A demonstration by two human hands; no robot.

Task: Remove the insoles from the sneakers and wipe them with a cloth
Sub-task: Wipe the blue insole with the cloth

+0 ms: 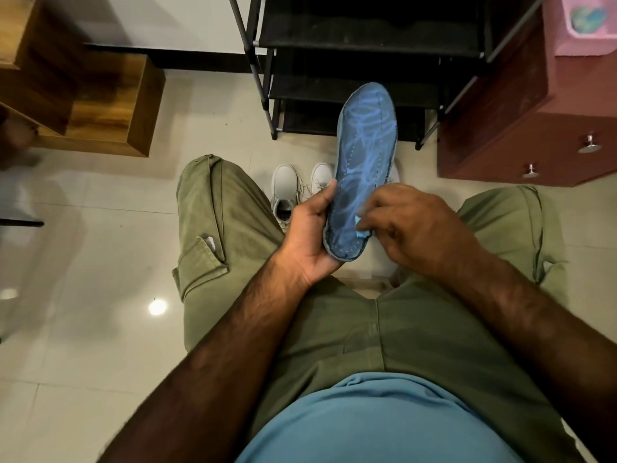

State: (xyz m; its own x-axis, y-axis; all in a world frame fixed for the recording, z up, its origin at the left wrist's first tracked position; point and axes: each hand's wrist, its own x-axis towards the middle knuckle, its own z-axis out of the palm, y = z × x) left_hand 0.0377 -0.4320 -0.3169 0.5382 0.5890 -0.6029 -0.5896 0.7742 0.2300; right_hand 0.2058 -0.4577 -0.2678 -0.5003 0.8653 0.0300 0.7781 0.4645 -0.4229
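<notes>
Step in hand: wiping, with one insole out of its shoe. The insole [364, 155] is held in the air over the person's lap, above the white sneakers [287, 192] on the floor [100, 228] between the knees.

Left hand [310, 228] grips the heel end: thumb on the near left edge, fingers wrapped under, clamped on it. Right hand [410, 225] has its fingers curled on a small light-blue cloth [360, 227], pressing it to the heel area; most of the cloth is hidden under the hand.

Orientation: printed blue face up. The long axis runs away from the person, heel near the body, toe toward the black shoe rack [350, 38], leaning slightly right.

Next move, as a judgement: stroke the cloth along the long axis from heel to toe, with the left grip firm so the sole doesn't flex. Can't tell whether the second insole is out yet.
</notes>
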